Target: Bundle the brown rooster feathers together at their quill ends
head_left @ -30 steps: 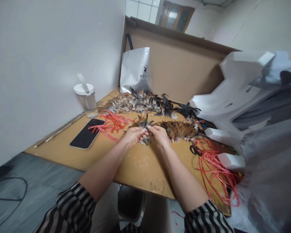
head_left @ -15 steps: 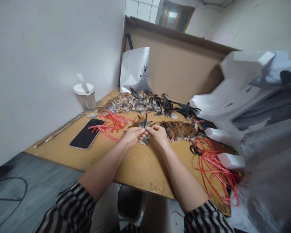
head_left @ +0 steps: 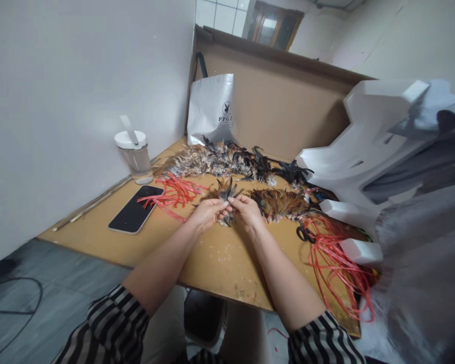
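My left hand point(head_left: 209, 212) and my right hand point(head_left: 246, 210) meet at the middle of the table, thumbs and forefingers pinched together. Between them they grip the base of some dark feathers point(head_left: 228, 188), whose tips fan upward. More brown feathers lie just behind and under my fingers. To the right of my right hand is a bundle of brown feathers point(head_left: 282, 203). A long heap of mottled feathers point(head_left: 220, 159) stretches across the table behind both hands. Red plastic strips point(head_left: 178, 191) lie left of my left hand.
A phone point(head_left: 132, 210) and a lidded cup point(head_left: 134, 156) stand at the left. Black-handled scissors point(head_left: 305, 233) lie beside a tangle of red strips point(head_left: 337, 263) at the right. A silver bag point(head_left: 211, 108) leans on the cardboard panel point(head_left: 280, 96); white foam point(head_left: 337, 146) rises at the right.
The feathers between my fingertips now spread in a wider fan, where before one dark feather stood up narrowly. My hands have barely moved.
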A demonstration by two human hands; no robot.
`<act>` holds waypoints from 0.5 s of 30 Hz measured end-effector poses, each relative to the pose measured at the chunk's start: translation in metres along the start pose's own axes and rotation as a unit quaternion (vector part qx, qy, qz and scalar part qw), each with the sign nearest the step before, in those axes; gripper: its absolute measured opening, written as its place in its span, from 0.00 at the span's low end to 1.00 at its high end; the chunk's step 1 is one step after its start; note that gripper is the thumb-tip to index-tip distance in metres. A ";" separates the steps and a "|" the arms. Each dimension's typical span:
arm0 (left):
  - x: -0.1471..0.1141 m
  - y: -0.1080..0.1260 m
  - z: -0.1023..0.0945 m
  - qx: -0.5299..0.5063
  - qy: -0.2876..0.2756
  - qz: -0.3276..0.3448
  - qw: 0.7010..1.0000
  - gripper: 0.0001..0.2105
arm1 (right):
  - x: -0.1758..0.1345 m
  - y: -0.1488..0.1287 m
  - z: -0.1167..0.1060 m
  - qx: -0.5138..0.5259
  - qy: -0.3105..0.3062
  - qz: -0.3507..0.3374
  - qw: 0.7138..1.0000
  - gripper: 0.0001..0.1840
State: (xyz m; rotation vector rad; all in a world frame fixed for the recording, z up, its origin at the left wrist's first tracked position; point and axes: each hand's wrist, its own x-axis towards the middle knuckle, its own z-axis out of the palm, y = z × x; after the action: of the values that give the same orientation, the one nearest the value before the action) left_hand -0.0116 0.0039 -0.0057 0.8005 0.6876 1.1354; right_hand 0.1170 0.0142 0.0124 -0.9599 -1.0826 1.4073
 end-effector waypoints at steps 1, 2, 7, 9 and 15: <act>0.000 0.000 0.000 0.000 0.001 -0.001 1.000 0.06 | 0.000 0.001 0.000 -0.003 0.001 -0.001 1.000 0.16; 0.000 0.000 0.000 0.000 0.001 -0.002 1.000 0.05 | 0.000 0.001 0.001 -0.007 0.001 -0.002 1.000 0.16; -0.001 0.001 -0.001 0.015 0.001 -0.003 1.000 0.06 | 0.001 0.004 -0.001 -0.015 0.000 -0.005 1.000 0.15; -0.001 0.001 -0.001 0.029 -0.001 0.004 1.000 0.07 | 0.001 0.003 -0.003 -0.015 -0.012 0.000 1.000 0.14; -0.003 0.003 0.003 0.094 0.017 0.034 0.995 0.09 | -0.001 -0.002 -0.003 -0.004 -0.042 0.025 0.999 0.12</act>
State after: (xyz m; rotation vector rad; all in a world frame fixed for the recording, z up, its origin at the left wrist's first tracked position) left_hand -0.0117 0.0012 -0.0019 0.9725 0.8081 1.1599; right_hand 0.1206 0.0130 0.0136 -0.9455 -1.1333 1.4961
